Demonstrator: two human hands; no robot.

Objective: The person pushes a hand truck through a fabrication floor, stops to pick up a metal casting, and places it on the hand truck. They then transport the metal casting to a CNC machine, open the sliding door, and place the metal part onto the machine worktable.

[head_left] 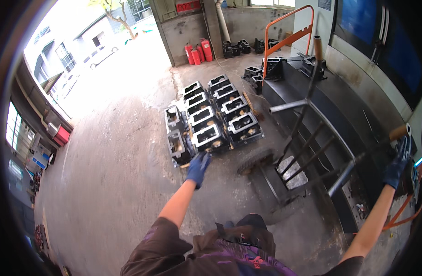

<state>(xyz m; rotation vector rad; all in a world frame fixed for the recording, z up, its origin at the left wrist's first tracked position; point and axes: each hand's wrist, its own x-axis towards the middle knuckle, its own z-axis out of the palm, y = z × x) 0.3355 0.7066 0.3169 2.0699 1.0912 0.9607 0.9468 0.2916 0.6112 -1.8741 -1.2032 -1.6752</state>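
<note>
Your right hand [398,161], blue-gloved, is closed round the wooden-tipped grip of the hand truck [312,152], which stands tilted beside the long dark steel bench [330,99] on your right. Its wheel [254,161] sits on the concrete floor [114,184]. Your left hand [198,168], also gloved, hangs out in front with fingers loosely curled, holding nothing, just short of the nearest casting. The cast metal housings [211,122] lie in rows on the floor ahead, touching each other. Farther off, more castings [273,66] by the orange railing [289,39]; red fire extinguishers [197,53] against the back wall.
</note>
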